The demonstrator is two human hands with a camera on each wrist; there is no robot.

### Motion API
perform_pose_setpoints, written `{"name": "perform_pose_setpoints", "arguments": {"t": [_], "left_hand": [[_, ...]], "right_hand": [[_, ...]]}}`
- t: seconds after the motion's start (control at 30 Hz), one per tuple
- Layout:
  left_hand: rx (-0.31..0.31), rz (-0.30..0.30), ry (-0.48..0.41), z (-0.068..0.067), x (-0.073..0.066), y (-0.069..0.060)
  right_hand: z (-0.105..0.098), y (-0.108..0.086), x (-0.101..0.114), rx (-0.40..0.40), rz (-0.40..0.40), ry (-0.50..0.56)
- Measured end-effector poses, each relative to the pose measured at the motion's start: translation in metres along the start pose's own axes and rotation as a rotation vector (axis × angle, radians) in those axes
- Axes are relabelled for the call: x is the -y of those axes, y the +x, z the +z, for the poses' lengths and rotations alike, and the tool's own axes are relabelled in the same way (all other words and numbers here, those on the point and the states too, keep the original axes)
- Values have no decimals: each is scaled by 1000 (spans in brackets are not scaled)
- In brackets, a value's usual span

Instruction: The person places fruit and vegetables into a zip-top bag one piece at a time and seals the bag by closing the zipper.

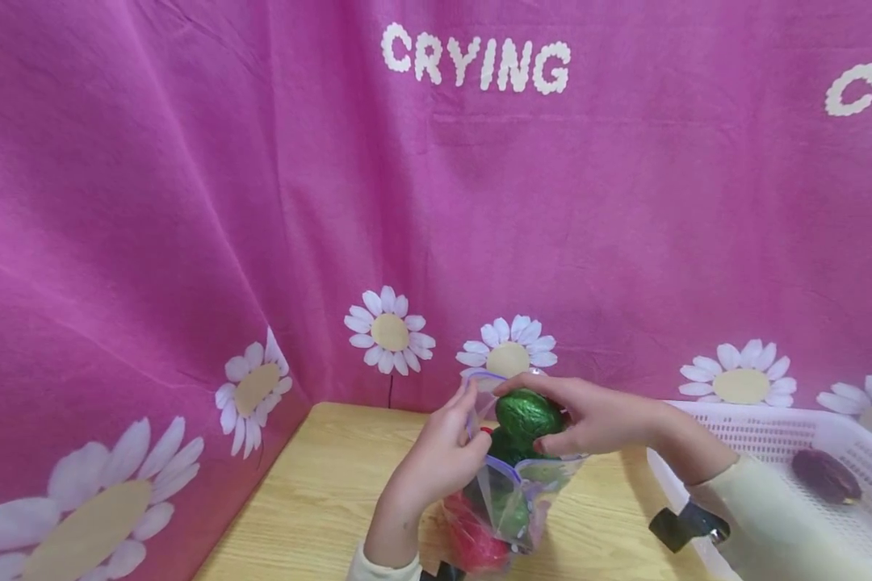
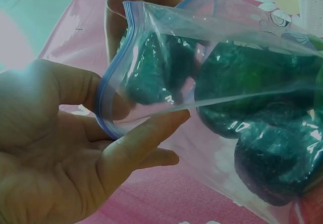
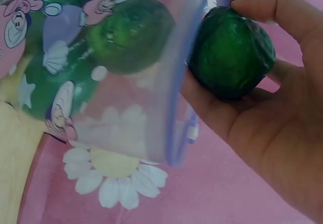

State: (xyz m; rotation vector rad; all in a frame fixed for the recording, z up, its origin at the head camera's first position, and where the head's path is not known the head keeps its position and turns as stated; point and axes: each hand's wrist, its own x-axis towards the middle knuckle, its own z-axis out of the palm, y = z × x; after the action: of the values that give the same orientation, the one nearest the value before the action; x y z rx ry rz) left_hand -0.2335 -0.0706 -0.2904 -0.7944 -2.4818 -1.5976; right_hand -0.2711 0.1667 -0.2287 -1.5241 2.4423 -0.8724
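A clear zip-top bag [image 1: 545,484] with a blue-purple zip edge and cartoon prints stands on the wooden table, its mouth spread apart. Inside are several shiny green round pieces [image 2: 270,168] and, low down, a red item [image 1: 472,537]. My left hand [image 1: 443,448] holds the bag's rim on the left, one digit visible through the plastic. At the mouth, my right hand [image 1: 596,415] grips a dark green, wrinkled, avocado-like ball [image 3: 232,52] between thumb and fingers. A small red bit shows by the left fingers; its kind is unclear.
To the right stands a white perforated basket [image 1: 734,428] with a dark purple oblong item [image 1: 827,476] in it. Behind the table [image 1: 320,484] hangs a pink curtain [image 1: 589,226] with daisies and lettering; it also runs along the left side.
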Motion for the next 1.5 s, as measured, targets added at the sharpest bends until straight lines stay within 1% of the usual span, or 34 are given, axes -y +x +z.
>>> {"name": "perform_pose_setpoints", "arguments": {"t": [0.13, 0.27, 0.37, 0.47, 0.6, 0.77, 0.97, 1.2, 1.37, 1.5], "left_hand": [[5, -9, -5, 3, 0, 0], [3, 3, 4, 4, -2, -1], [7, 14, 12, 4, -3, -1], [12, 21, 25, 4, -4, -1], [18, 17, 32, 4, -4, -1], [15, 10, 44, 4, -5, -1], [30, -12, 35, 3, -5, 0], [34, -21, 25, 1, -3, 1], [27, -18, 23, -1, -1, 1], [23, -27, 16, -1, -1, 0]], "right_hand": [[5, 0, -6, -64, 1, -94], [7, 0, -11, -137, 31, -246], [7, -1, -13, -160, 57, -346], [7, -4, -15, -169, 65, -386], [7, -7, -17, -180, 54, -393], [9, -7, -16, -184, 64, -391], [13, -9, -15, -184, 50, -400], [15, -11, -16, -189, 60, -397], [16, -10, -16, -199, 33, -403], [17, -11, -15, -224, 11, -411]]}}
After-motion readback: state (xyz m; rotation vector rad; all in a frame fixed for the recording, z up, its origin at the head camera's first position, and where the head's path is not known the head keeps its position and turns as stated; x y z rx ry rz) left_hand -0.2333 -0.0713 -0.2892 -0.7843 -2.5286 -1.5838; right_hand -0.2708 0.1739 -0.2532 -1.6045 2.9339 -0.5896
